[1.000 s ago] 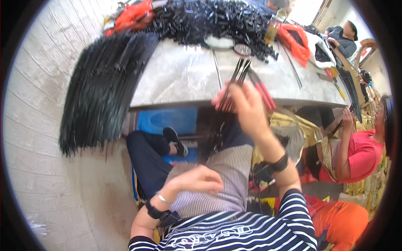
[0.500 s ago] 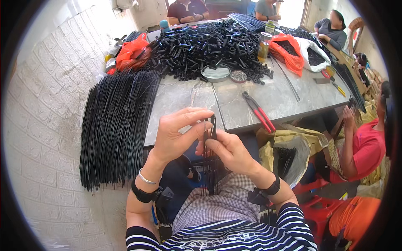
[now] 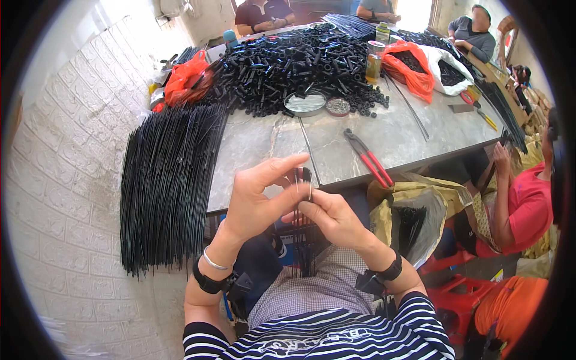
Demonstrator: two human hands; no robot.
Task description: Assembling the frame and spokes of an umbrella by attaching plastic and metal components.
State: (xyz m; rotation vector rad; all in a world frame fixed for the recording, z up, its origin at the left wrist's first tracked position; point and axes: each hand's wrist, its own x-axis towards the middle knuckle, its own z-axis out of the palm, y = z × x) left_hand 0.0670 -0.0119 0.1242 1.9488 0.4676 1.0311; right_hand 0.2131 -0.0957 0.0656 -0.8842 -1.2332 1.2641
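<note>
In front of my lap, my right hand [image 3: 333, 217] is closed, pinching the upper part of a bundle of thin black rods [image 3: 305, 255]. These rods hang down towards my checked apron. A short black piece [image 3: 306, 174] rises at their top, with a thin pale pin beside it. My left hand [image 3: 261, 195] comes in from the other side, its index finger raised and straight, its thumb bent against the top of the bundle. The thumb tip is smeared, and the other fingers are partly behind the work, so what it pinches is hard to make out.
A heap of short black tubes [image 3: 288, 66] covers the far table [image 3: 258, 141]. Nearer lie a dish of pale pins [image 3: 305, 104], a small round tin [image 3: 338, 107] and red-handled cutters [image 3: 370, 161]. Long black rods [image 3: 171, 186] overhang the left edge; a yellow sack [image 3: 441, 213] stands right. Other people sit around.
My left index finger has lifted away from the top of the bundle, and my left thumb has moved slightly right, towards my right fingertips. My right hand keeps its pinch.
</note>
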